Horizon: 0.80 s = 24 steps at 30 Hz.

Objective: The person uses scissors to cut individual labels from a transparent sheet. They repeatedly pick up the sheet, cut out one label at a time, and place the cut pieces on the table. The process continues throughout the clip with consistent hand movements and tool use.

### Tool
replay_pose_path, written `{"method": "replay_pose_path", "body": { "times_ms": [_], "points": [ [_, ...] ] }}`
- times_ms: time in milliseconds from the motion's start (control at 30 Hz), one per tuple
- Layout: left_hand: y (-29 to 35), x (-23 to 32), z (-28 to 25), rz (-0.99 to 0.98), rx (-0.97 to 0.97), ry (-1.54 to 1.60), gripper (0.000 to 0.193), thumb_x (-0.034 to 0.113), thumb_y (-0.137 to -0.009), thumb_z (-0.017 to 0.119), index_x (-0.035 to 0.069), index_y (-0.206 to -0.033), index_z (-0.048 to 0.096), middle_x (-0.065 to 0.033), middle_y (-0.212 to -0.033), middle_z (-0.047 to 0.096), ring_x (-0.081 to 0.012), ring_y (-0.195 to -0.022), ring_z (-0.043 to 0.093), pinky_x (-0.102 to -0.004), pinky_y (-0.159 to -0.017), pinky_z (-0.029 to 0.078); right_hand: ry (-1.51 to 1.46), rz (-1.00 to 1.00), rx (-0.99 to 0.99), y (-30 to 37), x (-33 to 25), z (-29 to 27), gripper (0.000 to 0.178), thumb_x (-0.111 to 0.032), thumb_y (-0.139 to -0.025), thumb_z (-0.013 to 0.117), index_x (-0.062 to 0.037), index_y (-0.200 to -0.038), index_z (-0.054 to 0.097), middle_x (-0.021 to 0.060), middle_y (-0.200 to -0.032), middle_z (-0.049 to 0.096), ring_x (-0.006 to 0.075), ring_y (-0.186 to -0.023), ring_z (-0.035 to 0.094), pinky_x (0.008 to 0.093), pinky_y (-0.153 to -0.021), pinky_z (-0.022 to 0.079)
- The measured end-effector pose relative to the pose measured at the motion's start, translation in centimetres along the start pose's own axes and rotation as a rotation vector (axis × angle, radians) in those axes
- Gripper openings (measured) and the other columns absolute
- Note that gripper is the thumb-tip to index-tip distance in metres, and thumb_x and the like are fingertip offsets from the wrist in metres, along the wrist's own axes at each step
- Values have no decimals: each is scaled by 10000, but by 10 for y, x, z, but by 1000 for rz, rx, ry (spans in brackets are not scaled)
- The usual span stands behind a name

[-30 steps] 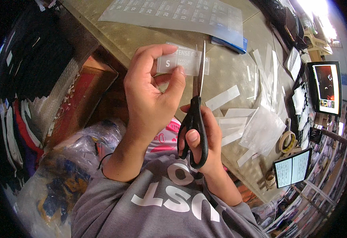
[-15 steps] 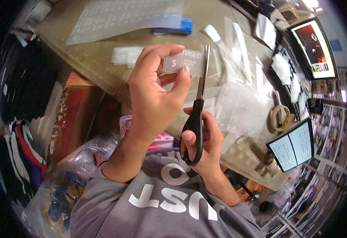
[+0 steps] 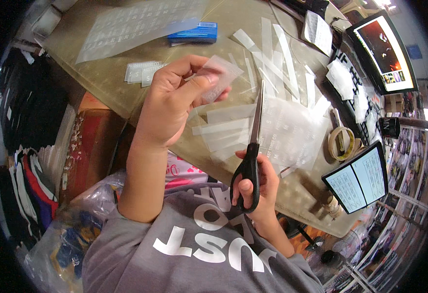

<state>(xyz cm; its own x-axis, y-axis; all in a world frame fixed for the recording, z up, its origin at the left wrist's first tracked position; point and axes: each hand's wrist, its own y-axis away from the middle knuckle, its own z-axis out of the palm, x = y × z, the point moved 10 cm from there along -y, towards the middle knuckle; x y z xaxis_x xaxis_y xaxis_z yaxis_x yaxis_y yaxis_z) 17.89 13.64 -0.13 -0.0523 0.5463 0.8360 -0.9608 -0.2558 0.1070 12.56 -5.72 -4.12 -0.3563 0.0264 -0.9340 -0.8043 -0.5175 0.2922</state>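
Observation:
My left hand (image 3: 167, 100) pinches a small translucent film label (image 3: 219, 78) between thumb and fingers, above the table. The label is tilted, and part of it is hidden behind the thumb. In my right hand (image 3: 263, 183) is a pair of black-handled scissors (image 3: 249, 171), with fingers and thumb through the loops. Its blades are together, point away from me and stand apart from the label. Beyond my left hand, a few cut labels with white print (image 3: 143, 73) lie overlapping on the table. Under the scissors' blades rests a larger printed film sheet (image 3: 292, 132).
A long printed sheet (image 3: 135, 29) and a blue box (image 3: 194, 33) lie at the far side of the table (image 3: 94, 66). Film strips (image 3: 285, 58) are scattered right of centre. Tape rolls (image 3: 341, 144), a keyboard (image 3: 353, 73), a monitor (image 3: 387, 53) and a tablet (image 3: 355, 178) stand at right.
The label has come away from the scissors' blades and turned in my left hand, which moved left. My right hand with the scissors has moved slightly right and nearer to me.

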Motion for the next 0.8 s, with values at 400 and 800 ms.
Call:
{"method": "replay_pose_path", "body": {
  "times_ms": [400,800],
  "points": [
    [16,31,0,49,-139,-523,278,-81,-777,600,-47,-1053,609,-83,-1001,627,-147,-959,585,-271,-878,449,69,33,-202,-13,-19,29,765,-560,-763,691,52,-1169,476,24,-639,546,90,-560,508,228,-505,369],
    [16,30,-1,88,-154,-481,206,-70,-818,587,-46,-1016,636,-36,-937,636,-45,-817,579,-183,-690,469,106,-8,-189,-15,-21,32,707,-491,-772,718,46,-1169,486,20,-618,531,81,-550,483,229,-494,345]
  ]
}}
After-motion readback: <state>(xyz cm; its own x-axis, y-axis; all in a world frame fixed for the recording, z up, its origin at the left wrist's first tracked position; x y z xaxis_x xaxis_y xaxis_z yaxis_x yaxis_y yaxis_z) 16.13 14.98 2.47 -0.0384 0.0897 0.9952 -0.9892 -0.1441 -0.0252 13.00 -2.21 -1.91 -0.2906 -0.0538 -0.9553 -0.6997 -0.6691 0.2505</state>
